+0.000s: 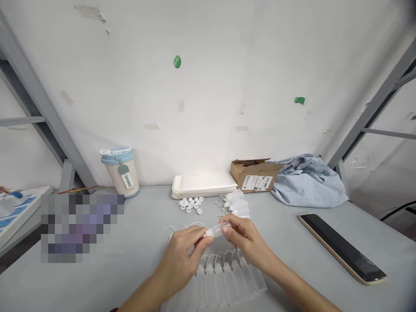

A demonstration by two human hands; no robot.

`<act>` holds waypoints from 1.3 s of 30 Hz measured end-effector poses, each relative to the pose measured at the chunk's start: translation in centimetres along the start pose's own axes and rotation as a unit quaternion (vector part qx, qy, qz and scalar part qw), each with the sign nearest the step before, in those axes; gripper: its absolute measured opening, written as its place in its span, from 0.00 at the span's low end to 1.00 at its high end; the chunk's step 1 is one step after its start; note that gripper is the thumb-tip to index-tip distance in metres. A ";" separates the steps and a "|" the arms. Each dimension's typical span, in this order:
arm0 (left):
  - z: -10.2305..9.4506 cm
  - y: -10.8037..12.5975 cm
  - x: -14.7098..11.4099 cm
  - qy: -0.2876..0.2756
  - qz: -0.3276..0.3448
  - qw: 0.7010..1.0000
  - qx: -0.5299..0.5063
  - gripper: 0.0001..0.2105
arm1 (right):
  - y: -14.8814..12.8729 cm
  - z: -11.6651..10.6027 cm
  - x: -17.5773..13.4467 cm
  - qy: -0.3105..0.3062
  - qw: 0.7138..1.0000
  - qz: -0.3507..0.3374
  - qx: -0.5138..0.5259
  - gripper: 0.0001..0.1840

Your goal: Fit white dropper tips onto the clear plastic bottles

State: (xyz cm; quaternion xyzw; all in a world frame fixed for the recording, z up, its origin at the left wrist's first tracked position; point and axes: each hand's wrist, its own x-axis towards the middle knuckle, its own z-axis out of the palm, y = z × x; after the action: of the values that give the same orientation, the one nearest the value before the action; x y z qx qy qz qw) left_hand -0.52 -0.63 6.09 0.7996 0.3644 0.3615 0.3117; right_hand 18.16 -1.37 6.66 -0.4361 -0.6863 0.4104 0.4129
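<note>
The tube (219, 229) is above the tabletop (139, 234), its white end in the closed grip of the left hand (186, 255), its translucent end pinched by the right hand (244, 235). Below lies a row of tubes (218, 282); farther back, loose caps (190, 209), a white stack (204, 184) and a box (251, 177).

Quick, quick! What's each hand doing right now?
Left hand: closed, pinching the white end of a tube.
Right hand: closed, fingers holding the same tube by its other end.
</note>
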 end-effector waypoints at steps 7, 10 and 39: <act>-0.2 0.4 0.5 -0.045 -0.063 0.995 -0.059 0.16 | -0.1 0.0 -0.1 0.019 0.999 0.010 0.038 0.15; -0.4 0.7 1.0 -0.090 -0.169 0.959 -0.207 0.21 | -0.5 0.2 -0.4 0.032 0.997 -0.058 -0.039 0.13; -0.1 1.0 1.6 -0.100 -0.150 0.983 -0.033 0.19 | 1.2 0.5 0.4 0.035 0.994 0.055 0.088 0.22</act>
State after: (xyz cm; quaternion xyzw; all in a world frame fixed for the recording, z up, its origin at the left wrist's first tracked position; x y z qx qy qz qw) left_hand 0.51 0.16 7.53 0.7569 0.4353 0.2406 0.4239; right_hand 17.92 -0.81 5.50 -0.4495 -0.6070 0.4760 0.4505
